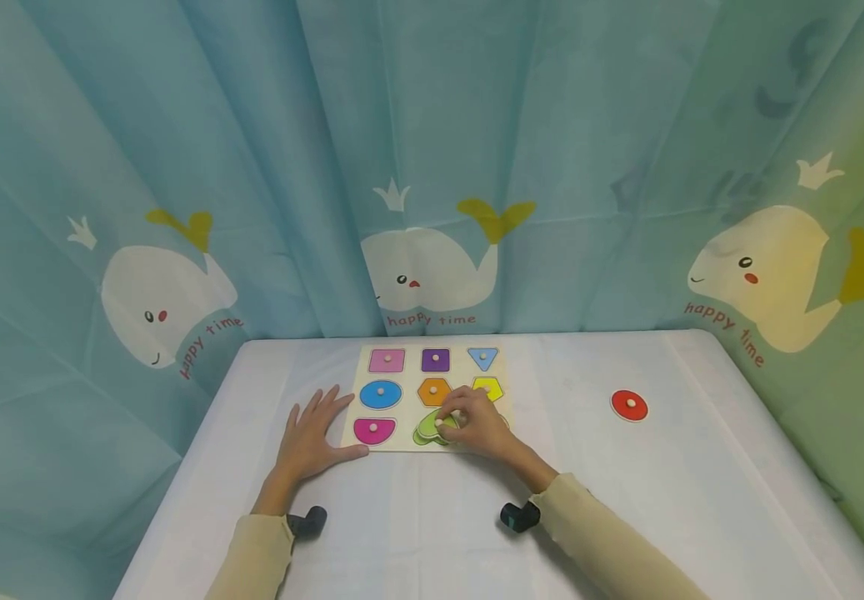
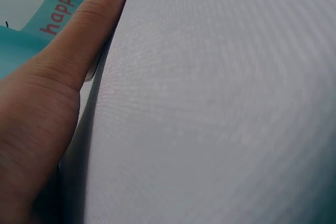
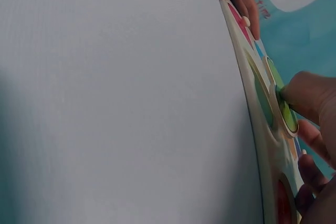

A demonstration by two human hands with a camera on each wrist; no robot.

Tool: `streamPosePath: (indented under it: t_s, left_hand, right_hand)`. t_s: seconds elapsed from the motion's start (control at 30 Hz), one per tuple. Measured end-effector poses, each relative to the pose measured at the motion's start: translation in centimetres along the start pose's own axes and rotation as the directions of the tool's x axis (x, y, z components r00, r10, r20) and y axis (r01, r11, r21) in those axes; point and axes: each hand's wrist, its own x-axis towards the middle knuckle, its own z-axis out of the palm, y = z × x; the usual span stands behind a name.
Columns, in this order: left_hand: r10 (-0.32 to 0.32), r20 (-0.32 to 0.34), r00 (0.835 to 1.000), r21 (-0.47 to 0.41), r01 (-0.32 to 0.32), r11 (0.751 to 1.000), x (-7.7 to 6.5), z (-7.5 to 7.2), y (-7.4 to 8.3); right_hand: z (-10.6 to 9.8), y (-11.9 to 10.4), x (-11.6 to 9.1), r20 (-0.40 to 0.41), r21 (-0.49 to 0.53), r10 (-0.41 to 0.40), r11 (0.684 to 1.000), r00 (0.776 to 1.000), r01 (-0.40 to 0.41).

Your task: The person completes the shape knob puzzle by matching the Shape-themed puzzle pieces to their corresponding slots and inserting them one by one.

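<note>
A wooden knob puzzle board [image 1: 409,408] lies at the middle of the table. By its small knob, my right hand [image 1: 480,425] pinches a green lobed puzzle piece [image 1: 432,423]. In the right wrist view the green piece [image 3: 284,103] is tilted just over the matching green recess [image 3: 264,99]. My left hand [image 1: 310,442] rests at the board's left edge, its fingers straight and spread; the thumb [image 2: 89,30] lies along the near left corner. Part of the board's lower right is hidden behind my right hand.
On the table right of the board lies a red round piece [image 1: 630,405]. The board holds a pink square [image 1: 387,361], blue oval [image 1: 381,395], magenta half-round [image 1: 375,432], orange hexagon [image 1: 434,392] and others. A whale-print curtain [image 1: 432,167] hangs behind the white-covered table [image 1: 566,367].
</note>
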Motion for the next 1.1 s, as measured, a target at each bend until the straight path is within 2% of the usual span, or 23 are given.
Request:
streamPosePath:
  t_s: [0.13, 0.43, 0.63, 0.87, 1.1]
  left_hand:
    - [0.002, -0.003, 1.000, 0.006, -0.002, 1.000, 0.0, 0.0, 0.0]
    - [-0.005, 0.003, 1.000, 0.006, 0.005, 1.000, 0.0, 0.0, 0.1]
    - [-0.002, 0.004, 1.000, 0.003, 0.002, 1.000, 0.0, -0.1, 0.2]
    - [0.005, -0.004, 1.000, 0.007, -0.005, 1.000, 0.0, 0.0, 0.2]
    - [0.004, -0.005, 1.000, 0.012, -0.004, 1.000, 0.0, -0.1, 0.2]
  right_hand:
    - [0.5, -0.1, 0.0, -0.004, -0.039, -0.002, 0.999, 1.000, 0.002]
    - [1.0, -0.5, 0.0, 0.031, -0.077, 0.080, 0.994, 0.996, -0.078]
    - [1.1, -0.5, -0.1, 0.028, -0.094, 0.055, 0.994, 0.998, -0.052]
    - [1.0, -0.5, -0.1, 0.037, -0.098, 0.084, 0.992, 0.996, -0.080]
    - [1.2, -0.3, -0.3, 0.013, -0.100, 0.056, 0.993, 0.998, -0.055]
